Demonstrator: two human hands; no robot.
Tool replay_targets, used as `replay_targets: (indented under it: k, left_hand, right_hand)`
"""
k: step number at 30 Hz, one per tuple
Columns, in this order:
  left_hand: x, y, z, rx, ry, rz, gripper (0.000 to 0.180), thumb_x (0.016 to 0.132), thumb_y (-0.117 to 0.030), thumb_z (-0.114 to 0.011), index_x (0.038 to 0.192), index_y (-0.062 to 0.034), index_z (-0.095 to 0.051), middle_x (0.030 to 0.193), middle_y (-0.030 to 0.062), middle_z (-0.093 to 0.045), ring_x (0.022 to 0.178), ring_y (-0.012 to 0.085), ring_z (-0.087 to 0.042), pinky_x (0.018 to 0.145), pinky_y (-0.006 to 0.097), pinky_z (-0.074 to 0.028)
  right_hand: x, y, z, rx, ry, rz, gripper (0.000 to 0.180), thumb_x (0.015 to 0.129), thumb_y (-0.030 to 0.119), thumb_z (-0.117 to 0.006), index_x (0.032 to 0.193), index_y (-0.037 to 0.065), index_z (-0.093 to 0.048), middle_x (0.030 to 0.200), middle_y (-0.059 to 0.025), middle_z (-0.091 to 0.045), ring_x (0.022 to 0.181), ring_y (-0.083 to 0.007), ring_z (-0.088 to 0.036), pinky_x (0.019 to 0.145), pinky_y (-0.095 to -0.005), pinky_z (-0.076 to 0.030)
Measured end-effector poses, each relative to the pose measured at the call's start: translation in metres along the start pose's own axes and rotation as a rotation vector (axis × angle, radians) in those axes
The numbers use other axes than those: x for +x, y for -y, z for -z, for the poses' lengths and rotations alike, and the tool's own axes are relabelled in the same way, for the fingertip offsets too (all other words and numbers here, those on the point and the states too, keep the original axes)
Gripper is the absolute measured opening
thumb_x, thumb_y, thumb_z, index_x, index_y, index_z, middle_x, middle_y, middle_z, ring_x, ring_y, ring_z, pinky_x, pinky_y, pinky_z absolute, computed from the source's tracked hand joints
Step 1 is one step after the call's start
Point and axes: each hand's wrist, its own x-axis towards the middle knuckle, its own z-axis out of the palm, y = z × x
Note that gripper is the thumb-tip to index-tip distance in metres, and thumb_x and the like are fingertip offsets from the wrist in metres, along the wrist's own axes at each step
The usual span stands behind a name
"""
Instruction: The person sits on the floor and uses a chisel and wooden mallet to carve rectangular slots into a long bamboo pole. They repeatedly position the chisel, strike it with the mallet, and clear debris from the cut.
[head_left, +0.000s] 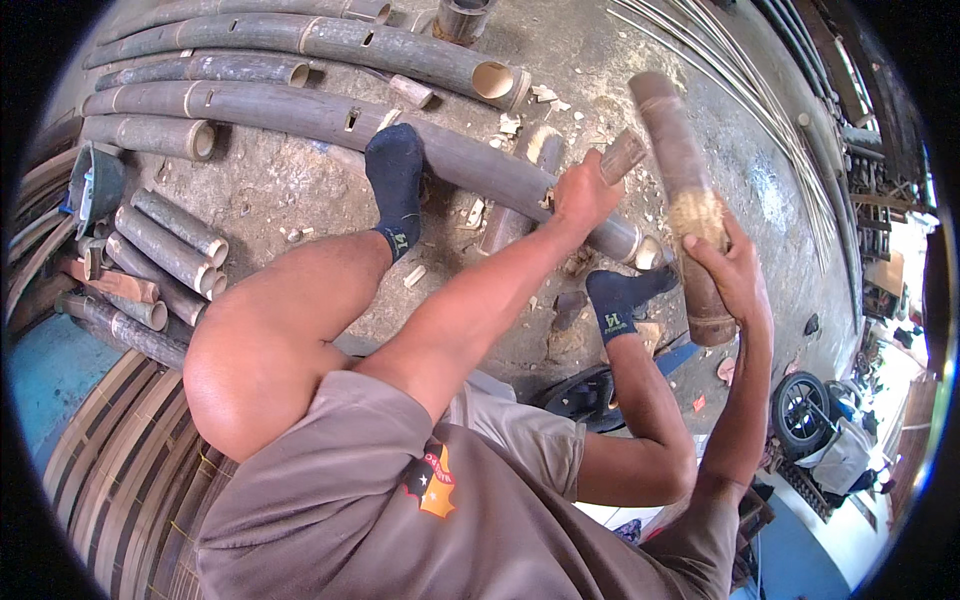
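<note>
Bamboo poles (300, 110) lie across the concrete floor (280, 190) in the upper left of the frame, with short cut pieces (170, 250) stacked at the left edge. Two feet in dark socks (397, 180) rest beside a long pole. The right hand (735, 270) reaches up at centre right, fingers wrapped around an upright bamboo tube (685, 200). The left hand (585, 195), at upper centre, grips a small wooden block (622, 155).
</note>
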Motion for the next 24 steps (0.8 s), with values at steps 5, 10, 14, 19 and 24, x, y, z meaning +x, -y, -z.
replay_targets:
  k: [5,10,14,19,24]
  left_hand:
    - [-0.004,0.005,0.006,0.061,0.285,-0.101,0.047,0.084,-0.031,-0.070,0.117,0.0003,-0.062,0.097,0.0277,-0.075,0.094,0.0487,-0.073,0.086,0.055,-0.059]
    - [-0.010,-0.010,0.026,0.075,0.134,-0.233,0.039,0.084,-0.034,-0.068,0.109,-0.0032,-0.065,0.090,0.0234,-0.074,0.084,0.0404,-0.075,0.076,0.051,-0.060]
    - [0.034,-0.018,0.067,-0.451,0.171,0.018,0.030,0.082,-0.028,-0.077,0.097,-0.0045,-0.066,0.069,0.0035,-0.064,0.056,0.0150,-0.061,0.052,0.034,-0.050]
    - [0.026,0.010,0.060,-0.631,0.261,0.133,0.024,0.083,-0.021,-0.077,0.094,-0.0039,-0.064,0.066,-0.0009,-0.057,0.048,0.0084,-0.051,0.042,0.028,-0.038]
    - [0.029,0.026,0.051,-0.456,0.284,0.109,0.034,0.082,-0.024,-0.079,0.104,-0.0010,-0.066,0.071,0.0007,-0.062,0.054,0.0097,-0.053,0.048,0.031,-0.041]
  right_hand:
    - [-0.024,0.015,-0.007,0.367,-0.140,-0.038,0.064,0.096,0.026,-0.073,0.150,-0.002,-0.053,0.127,-0.0149,-0.069,0.115,-0.0206,-0.064,0.105,-0.0359,-0.048]
    - [-0.061,0.016,-0.012,0.508,-0.277,-0.106,0.068,0.092,0.027,-0.075,0.149,-0.002,-0.052,0.126,-0.0131,-0.068,0.109,-0.0215,-0.066,0.096,-0.0350,-0.052]
    - [-0.065,0.007,-0.010,0.583,-0.360,-0.136,0.067,0.092,0.029,-0.075,0.147,-0.002,-0.053,0.125,-0.0140,-0.068,0.109,-0.0214,-0.066,0.095,-0.0356,-0.053]
    - [-0.054,0.016,-0.012,0.613,-0.336,-0.069,0.066,0.093,0.030,-0.076,0.146,-0.002,-0.054,0.124,-0.0146,-0.069,0.107,-0.0210,-0.067,0.095,-0.0351,-0.053]
    - [-0.044,0.027,0.007,0.600,-0.373,0.011,0.066,0.093,0.033,-0.073,0.145,-0.003,-0.054,0.124,-0.0157,-0.069,0.108,-0.0229,-0.068,0.096,-0.0353,-0.053]
